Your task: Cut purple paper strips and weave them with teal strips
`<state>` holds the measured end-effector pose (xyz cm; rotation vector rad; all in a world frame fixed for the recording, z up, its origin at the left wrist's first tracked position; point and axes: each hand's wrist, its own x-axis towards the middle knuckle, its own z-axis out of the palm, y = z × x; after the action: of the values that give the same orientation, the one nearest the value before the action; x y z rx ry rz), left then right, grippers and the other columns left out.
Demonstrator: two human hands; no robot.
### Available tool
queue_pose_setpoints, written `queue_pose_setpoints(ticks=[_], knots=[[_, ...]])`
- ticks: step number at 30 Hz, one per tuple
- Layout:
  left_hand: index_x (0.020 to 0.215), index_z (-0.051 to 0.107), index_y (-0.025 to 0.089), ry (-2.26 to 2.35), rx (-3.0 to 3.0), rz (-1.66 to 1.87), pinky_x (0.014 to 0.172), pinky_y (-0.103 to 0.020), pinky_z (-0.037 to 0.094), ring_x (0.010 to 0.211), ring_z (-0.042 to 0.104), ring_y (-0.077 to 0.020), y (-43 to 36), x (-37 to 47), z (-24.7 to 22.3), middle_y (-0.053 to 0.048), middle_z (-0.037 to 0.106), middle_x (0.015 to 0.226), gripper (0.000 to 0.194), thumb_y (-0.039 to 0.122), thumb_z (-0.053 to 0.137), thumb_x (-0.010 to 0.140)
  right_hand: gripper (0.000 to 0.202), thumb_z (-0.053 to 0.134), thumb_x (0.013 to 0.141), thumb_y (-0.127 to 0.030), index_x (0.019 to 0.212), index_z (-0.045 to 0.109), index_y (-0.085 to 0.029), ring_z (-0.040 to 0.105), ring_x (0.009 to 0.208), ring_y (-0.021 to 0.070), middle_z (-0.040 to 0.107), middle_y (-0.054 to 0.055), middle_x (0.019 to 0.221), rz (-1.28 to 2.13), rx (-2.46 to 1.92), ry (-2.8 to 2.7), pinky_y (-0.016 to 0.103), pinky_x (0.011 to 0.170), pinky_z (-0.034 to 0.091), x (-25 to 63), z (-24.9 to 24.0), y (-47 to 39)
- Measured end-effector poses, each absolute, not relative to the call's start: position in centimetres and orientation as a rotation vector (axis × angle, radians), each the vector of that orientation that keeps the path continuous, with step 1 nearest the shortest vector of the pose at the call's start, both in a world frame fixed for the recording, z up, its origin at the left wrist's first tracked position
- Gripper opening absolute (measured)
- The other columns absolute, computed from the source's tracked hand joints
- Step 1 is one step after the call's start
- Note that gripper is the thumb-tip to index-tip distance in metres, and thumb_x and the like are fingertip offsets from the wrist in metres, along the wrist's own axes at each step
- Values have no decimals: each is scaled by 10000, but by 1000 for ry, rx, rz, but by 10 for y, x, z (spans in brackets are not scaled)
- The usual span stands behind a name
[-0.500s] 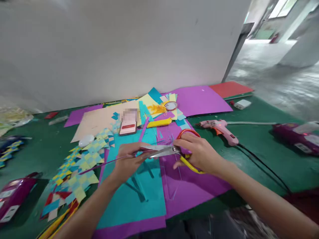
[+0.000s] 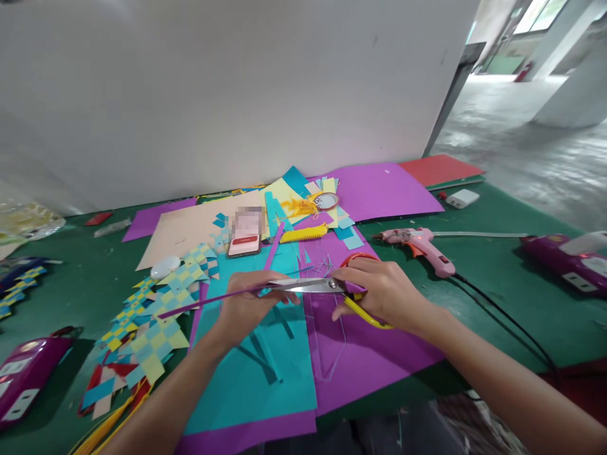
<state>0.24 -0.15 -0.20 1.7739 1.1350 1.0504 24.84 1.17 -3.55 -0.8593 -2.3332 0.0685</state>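
My right hand (image 2: 379, 292) grips scissors (image 2: 310, 285) with red and yellow handles, their blades pointing left and nearly together. The blade tips reach the fingers of my left hand (image 2: 249, 303), which pinches a thin purple paper strip (image 2: 202, 303) trailing to the left. Below both hands lie a teal sheet (image 2: 256, 392) and a purple sheet (image 2: 365, 360), with thin paper scraps scattered near the scissors. Where the blades meet the strip is partly hidden by my left fingers.
A phone (image 2: 245, 235) and a yellow crinkled piece (image 2: 303, 234) lie behind my hands. At right are a pink glue gun (image 2: 420, 246) and a purple power strip (image 2: 564, 262). Woven paper pieces (image 2: 159, 341) and another purple device (image 2: 33, 376) sit at left.
The scissor blades have come closer together. The purple strip in my left hand has tilted and its free end has moved slightly up and to the right.
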Motion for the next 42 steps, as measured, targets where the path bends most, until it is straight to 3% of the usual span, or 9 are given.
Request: queue_pose_setpoints(ticks=[5, 8, 14, 21, 27, 33, 42], knots=[[694, 748, 174, 1152, 1808, 1018, 534, -182, 528, 577, 687, -140, -2, 3, -1, -10, 737, 632, 108, 156, 671, 769, 554, 579, 774, -668, 935, 703, -153, 561, 605, 140, 646, 42, 699, 90, -951, -2285, 256, 549, 356, 251, -38, 11], [745, 759, 173, 1177, 1759, 1006, 552, -186, 542, 591, 696, -148, -2, 5, -1, -12, 737, 631, 61, 186, 704, 766, 556, 673, 724, -629, 1011, 673, -153, 563, 659, 143, 659, 53, 791, 307, -1026, -2211, 247, 588, 396, 249, -31, 11], [770, 762, 182, 1081, 1669, 976, 554, -207, 562, 591, 702, -161, -3, 9, -9, -18, 739, 670, 51, 217, 725, 772, 369, 739, 746, -361, 1043, 624, -174, 468, 588, 100, 612, -5, 757, 894, -1057, -1937, 210, 535, 403, 240, -22, 4], [756, 763, 185, 1079, 1716, 1034, 556, -197, 561, 605, 700, -154, -2, 5, -7, -19, 735, 662, 59, 206, 718, 788, 223, 635, 774, -140, 995, 639, -173, 481, 623, 94, 619, 17, 852, 901, -971, -1884, 207, 546, 403, 238, -25, 1], [780, 763, 197, 1111, 1705, 1079, 557, -213, 568, 603, 694, -154, -1, 2, -4, -15, 734, 669, 54, 230, 720, 784, 220, 693, 779, -228, 976, 619, -164, 518, 700, 136, 633, 43, 863, 612, -954, -1981, 258, 634, 438, 246, -22, 8], [739, 757, 165, 1171, 1774, 1081, 560, -249, 579, 596, 699, -190, -1, 1, -5, -53, 736, 655, 110, 263, 714, 767, 448, 764, 716, -443, 1019, 633, -140, 525, 844, 218, 633, 88, 884, 280, -879, -2217, 357, 785, 455, 248, -25, 14], [657, 755, 236, 1263, 1905, 1096, 578, -266, 551, 595, 674, -201, 0, 1, 0, -46, 738, 652, 166, 355, 684, 748, 449, 686, 773, -522, 1000, 651, -136, 527, 752, 190, 604, 53, 778, 183, -864, -2309, 320, 700, 439, 245, -30, 14]])
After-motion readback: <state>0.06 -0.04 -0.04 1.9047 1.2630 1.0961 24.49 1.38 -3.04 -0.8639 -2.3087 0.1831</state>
